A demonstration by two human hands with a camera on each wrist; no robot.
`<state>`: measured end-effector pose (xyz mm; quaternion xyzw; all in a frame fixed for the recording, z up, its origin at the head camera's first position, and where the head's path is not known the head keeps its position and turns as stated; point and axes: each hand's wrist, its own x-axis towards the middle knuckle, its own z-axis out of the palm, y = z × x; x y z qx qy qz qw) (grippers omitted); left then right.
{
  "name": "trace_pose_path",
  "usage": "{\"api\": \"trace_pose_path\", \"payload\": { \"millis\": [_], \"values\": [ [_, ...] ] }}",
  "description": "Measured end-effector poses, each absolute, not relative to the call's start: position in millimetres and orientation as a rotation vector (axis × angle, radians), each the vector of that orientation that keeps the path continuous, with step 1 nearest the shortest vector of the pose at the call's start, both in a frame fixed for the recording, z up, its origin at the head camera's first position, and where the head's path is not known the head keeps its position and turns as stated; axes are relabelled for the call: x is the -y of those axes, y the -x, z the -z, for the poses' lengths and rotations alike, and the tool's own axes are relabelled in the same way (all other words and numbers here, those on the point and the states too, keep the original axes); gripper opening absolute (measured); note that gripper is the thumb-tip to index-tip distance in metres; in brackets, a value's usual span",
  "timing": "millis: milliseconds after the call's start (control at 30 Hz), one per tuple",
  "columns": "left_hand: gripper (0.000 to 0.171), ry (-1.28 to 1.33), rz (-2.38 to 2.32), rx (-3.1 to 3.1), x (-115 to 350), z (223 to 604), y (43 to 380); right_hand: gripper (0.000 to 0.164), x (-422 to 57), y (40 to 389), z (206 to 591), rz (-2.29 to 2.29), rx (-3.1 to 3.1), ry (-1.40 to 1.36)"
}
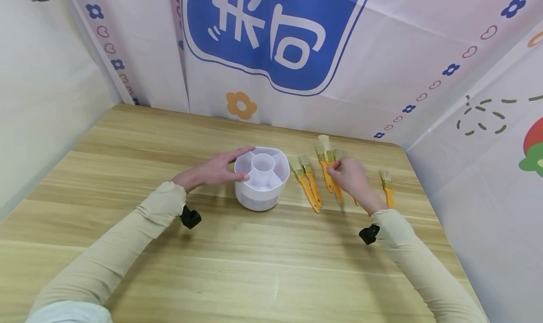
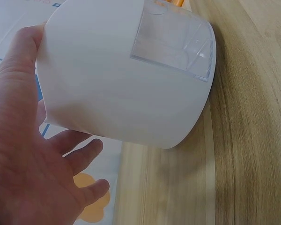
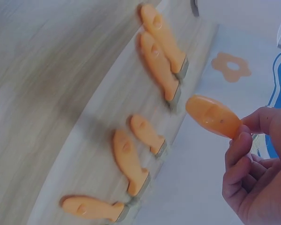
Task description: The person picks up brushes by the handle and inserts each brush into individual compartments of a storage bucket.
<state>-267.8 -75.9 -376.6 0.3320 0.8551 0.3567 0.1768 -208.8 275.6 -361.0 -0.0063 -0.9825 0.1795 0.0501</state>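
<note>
On the table stands a round white organizer [image 1: 262,198] with a central cup and several compartments; a clear drawer front [image 2: 175,40] shows in its wall. My left hand [image 1: 212,168] holds its left side, thumb over the rim and index finger at the far rim, with the other fingers loose beneath. My right hand [image 1: 351,176] pinches a paintbrush [image 3: 213,116] by its orange handle, clear of the table; its bristles are mostly hidden by the hand. Around that hand lie more orange-handled paintbrushes [image 1: 303,184], pale bristles pointing away.
One paintbrush [image 1: 387,188] lies apart at the far right of the wooden table [image 1: 237,266]. Behind the table hangs a printed white cloth [image 1: 148,54] with a blue sign, and further cloth walls [image 1: 488,172] rise at both sides.
</note>
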Motion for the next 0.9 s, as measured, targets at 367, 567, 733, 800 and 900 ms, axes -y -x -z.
{"api": "trace_pose_path", "payload": {
  "millis": [367, 567, 733, 800, 900],
  "values": [
    [0.080, -0.924, -1.012, -2.416, 76, 376, 268, 0.027, -263, 211, 359, -0.551, 2.966, -0.023],
    [0.079, -0.919, -1.017, -2.408, 75, 376, 268, 0.027, -257, 210, 358, -0.607, 2.993, -0.006],
    [0.079, -0.926, -1.013, -2.415, 75, 376, 267, 0.027, -252, 210, 357, -0.630, 2.995, -0.036],
    [0.079, -0.928, -1.011, -2.419, 76, 377, 267, 0.028, -250, 210, 357, -0.621, 2.990, -0.044],
    [0.078, -0.924, -1.015, -2.416, 76, 378, 268, 0.028, -247, 211, 356, -0.623, 2.990, -0.047]
  ]
}}
